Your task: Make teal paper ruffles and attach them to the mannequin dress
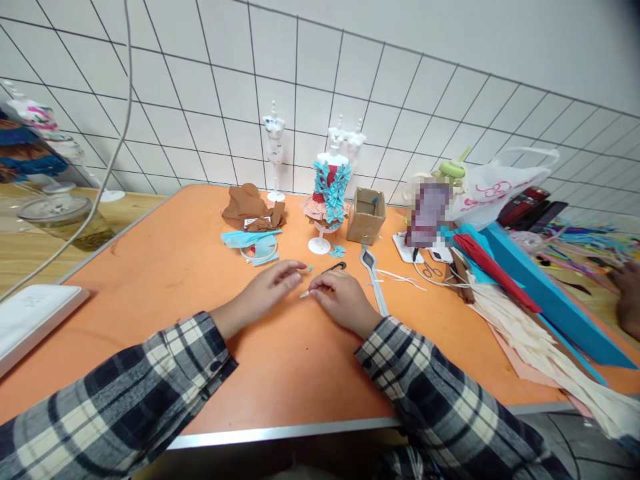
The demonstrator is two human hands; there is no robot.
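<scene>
While left (270,290) gapes, right (343,300) pinches (tool (305,293)).

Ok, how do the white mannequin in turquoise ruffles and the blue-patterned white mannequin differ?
The white mannequin in turquoise ruffles wears a skirt; the blue-patterned white mannequin has none. The ruffled one stands nearer the camera, the patterned one farther back. Both stand upright on white bases.

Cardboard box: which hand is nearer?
Right. The right hand is on the near side of the cardboard box, apart from it; the left hand is farther off, to its near left.
</scene>
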